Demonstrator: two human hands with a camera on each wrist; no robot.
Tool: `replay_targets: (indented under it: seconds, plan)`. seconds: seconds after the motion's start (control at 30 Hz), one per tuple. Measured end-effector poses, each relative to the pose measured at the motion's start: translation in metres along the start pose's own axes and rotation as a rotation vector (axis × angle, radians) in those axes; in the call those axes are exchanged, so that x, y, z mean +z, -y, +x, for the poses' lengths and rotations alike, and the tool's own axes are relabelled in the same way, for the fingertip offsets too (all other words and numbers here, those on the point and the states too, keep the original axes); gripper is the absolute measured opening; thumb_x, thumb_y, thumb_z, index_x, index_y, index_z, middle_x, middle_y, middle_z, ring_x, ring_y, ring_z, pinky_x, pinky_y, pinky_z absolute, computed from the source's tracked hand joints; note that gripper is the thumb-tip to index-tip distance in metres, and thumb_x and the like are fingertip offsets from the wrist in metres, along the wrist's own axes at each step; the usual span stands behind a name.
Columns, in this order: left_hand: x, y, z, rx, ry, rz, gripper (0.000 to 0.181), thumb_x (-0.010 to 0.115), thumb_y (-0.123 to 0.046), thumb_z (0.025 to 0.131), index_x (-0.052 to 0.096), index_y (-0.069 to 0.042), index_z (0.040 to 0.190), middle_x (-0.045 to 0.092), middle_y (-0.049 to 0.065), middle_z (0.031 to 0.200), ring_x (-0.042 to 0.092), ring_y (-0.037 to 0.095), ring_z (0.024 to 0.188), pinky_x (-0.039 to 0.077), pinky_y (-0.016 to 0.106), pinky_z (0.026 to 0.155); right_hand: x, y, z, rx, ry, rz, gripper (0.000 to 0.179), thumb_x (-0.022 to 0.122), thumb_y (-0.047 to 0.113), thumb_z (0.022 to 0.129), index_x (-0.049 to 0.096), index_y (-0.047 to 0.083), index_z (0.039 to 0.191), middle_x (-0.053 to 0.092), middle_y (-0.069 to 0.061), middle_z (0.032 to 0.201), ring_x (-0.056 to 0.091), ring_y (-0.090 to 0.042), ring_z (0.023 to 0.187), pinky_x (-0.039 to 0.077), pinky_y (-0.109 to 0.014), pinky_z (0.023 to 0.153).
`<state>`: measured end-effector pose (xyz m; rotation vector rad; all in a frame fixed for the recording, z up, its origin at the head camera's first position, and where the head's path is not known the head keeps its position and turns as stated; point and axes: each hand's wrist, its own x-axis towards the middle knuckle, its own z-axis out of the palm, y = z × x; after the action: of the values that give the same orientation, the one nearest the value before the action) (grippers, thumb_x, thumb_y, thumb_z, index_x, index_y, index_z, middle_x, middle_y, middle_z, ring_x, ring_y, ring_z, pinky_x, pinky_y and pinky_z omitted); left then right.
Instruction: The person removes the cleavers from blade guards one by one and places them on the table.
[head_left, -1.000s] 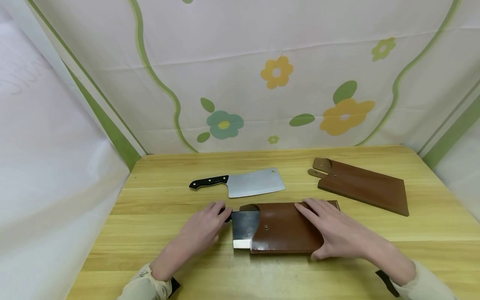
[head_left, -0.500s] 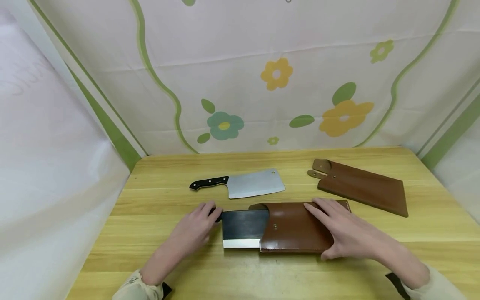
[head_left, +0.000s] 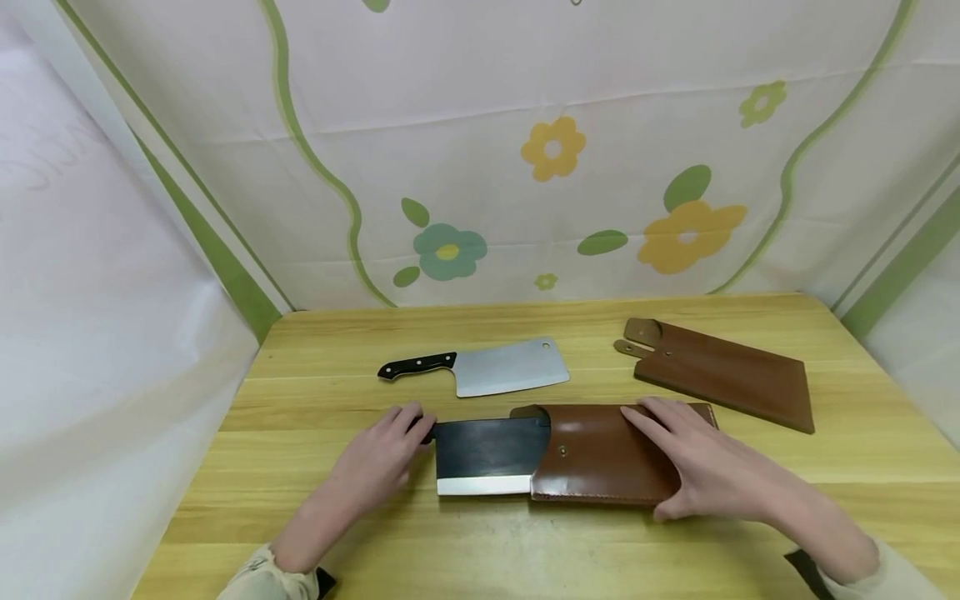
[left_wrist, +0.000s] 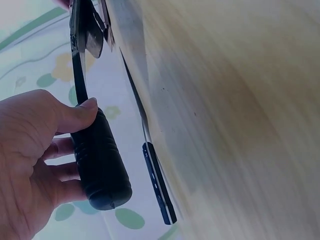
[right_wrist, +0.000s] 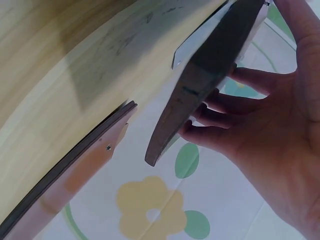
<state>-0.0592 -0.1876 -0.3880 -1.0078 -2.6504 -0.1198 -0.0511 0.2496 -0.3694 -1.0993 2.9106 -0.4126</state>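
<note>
A dark-bladed cleaver (head_left: 483,450) with a bright edge lies partly inside a brown leather sheath (head_left: 600,462); the far end of its blade is hidden there. My left hand (head_left: 378,457) holds the cleaver by its black handle (left_wrist: 102,165), thumb on one side and fingers on the other in the left wrist view. Across the sheath's right part, my right hand (head_left: 705,467) grips it between thumb and fingers at opposite edges. The right wrist view shows the fingertips under the sheath's long edge, slightly off the table.
Behind the sheathed blade lies a second cleaver (head_left: 510,369), silver with a black riveted handle. Another brown sheath (head_left: 727,372) with a strap rests at the back right of the wooden table (head_left: 300,400). A flowered curtain (head_left: 480,167) stands behind the table.
The sheath has slid right with my right hand, while my left hand has drawn the cleaver left. More of the dark blade now shows outside the sheath.
</note>
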Motion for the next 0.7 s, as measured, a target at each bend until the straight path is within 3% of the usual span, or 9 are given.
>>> replay_targets:
  seconds: [0.53, 0.7]
  plan:
    - [-0.002, 0.006, -0.009, -0.046, 0.046, 0.015, 0.038, 0.082, -0.001, 0.086, 0.069, -0.002, 0.122, 0.061, 0.009, 0.109, 0.064, 0.026, 0.090, 0.057, 0.029, 0.060, 0.000, -0.012, -0.012, 0.018, -0.029, -0.019, 0.118, 0.098, 0.046, 0.059, 0.043, 0.005, 0.155, 0.045, -0.018, 0.148, 0.046, -0.041, 0.131, 0.048, -0.062, 0.095]
    - [-0.002, 0.009, -0.012, -0.064, 0.035, 0.028, 0.036, 0.082, -0.002, 0.086, 0.069, -0.001, 0.119, 0.061, 0.009, 0.106, 0.063, 0.025, 0.088, 0.056, 0.029, 0.058, -0.001, -0.017, -0.018, 0.064, -0.036, 0.004, 0.117, 0.099, 0.041, 0.058, 0.044, 0.003, 0.153, 0.043, -0.022, 0.149, 0.042, -0.051, 0.133, 0.038, -0.071, 0.101]
